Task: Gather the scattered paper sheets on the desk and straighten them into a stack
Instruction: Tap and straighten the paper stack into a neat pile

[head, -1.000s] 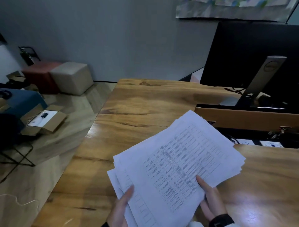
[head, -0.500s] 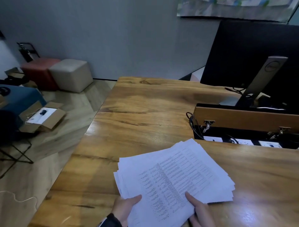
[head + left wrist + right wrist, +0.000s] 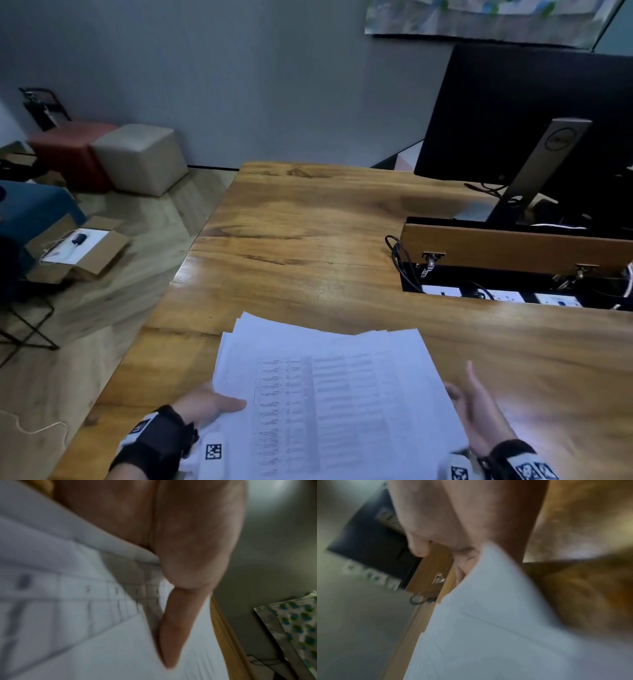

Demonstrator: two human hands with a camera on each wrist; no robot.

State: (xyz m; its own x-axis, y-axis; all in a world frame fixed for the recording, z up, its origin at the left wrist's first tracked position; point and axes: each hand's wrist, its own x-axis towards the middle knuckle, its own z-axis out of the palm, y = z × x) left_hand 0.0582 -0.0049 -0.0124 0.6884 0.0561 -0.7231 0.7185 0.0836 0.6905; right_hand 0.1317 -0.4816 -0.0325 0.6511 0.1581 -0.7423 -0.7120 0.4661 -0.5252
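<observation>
A loose stack of printed paper sheets (image 3: 335, 394) is at the near edge of the wooden desk (image 3: 308, 240), its far edges fanned unevenly. My left hand (image 3: 212, 402) grips the stack's left side, thumb (image 3: 171, 635) flat on the top sheet (image 3: 68, 601). My right hand (image 3: 476, 404) stands beside the right edge with fingers straight and palm turned toward the sheets. In the blurred right wrist view a corner of the paper (image 3: 488, 628) lies against that palm.
A dark monitor (image 3: 513, 120) on a grey stand is at the back right. In front of it a raised wooden lid (image 3: 513, 250) leaves a cable hatch open, showing sockets (image 3: 496, 294) and a black cable (image 3: 400, 260). An open cardboard box (image 3: 78, 253) and ottomans (image 3: 140, 157) are on the floor left.
The stack has come down toward me and turned so its long side points away. My right thumb has come off the top sheet, and that hand now stands flat against the right edge.
</observation>
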